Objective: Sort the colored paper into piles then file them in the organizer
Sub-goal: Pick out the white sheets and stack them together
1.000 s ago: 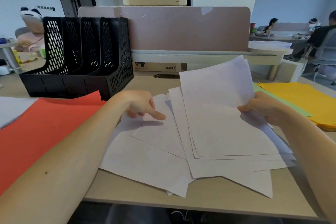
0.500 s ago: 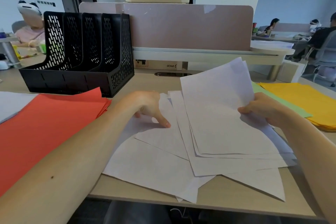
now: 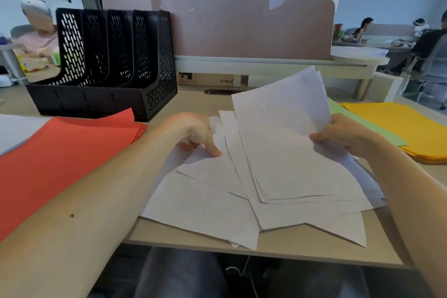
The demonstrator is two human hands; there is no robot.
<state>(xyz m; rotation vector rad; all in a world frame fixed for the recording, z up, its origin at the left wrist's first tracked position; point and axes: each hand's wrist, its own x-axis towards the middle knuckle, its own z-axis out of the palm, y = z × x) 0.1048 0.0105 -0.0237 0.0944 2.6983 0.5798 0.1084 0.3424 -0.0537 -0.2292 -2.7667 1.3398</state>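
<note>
We have the white sheets fanned on the desk before us; our right hand pinches several, lifted. Our left hand presses one sheet down with a fingertip. Red pile left, yellow pile right, black organizer behind.

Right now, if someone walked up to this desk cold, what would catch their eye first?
Probably the fan of white sheets spread across the middle of the desk, with the right hand lifting a few by their edge and the left hand pressing a fingertip on the ones lying flat. Next, the bright red paper pile at the left and the yellow pile at the far right. Behind the red pile stands the black mesh organizer, its slots empty.
</note>
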